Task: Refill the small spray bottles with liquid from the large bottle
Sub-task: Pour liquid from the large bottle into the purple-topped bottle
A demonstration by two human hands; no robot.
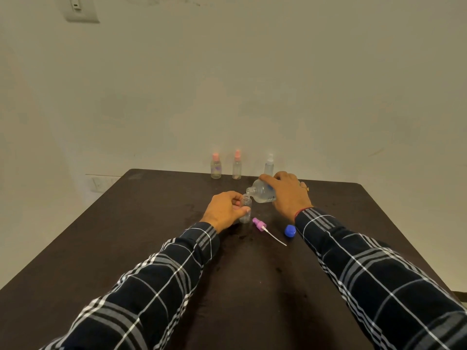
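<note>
- Pouring is the step in hand in the head view. The large clear plastic bottle (261, 192) is tilted almost flat above the dark brown table (151, 223). Its open mouth is just above the open neck of the small clear plastic spray bottle (245, 207).
- The right hand (288, 193) grips the large bottle from above, with its fingers curled over the body.
- The left hand (225, 208) holds the small bottle upright on the table near the middle, with thumb and fingers closed round its body below the neck.
- I cannot tell if liquid is running between the two mouths; it is too fine to see.
- The small bottle is transparent with a threaded neck, and its top is off. Its fill level is not readable.
- The large bottle holds clear liquid and has a bit of blue on its side.
- The purple spray head with a white dip tube (259, 222) lies on the table just beside the small bottle. The round blue cap (290, 231) lies near the right wrist.
- Three more small spray bottles stand at the far edge with their tops on, two with pink tops (216, 166) and one with a white top (269, 165), well apart from the hands.
- My judgement of the next move: the neck is narrow, so the mouths must be kept in line and the tilt slow, or liquid will spill on the table. After that the purple head should go back on.
</note>
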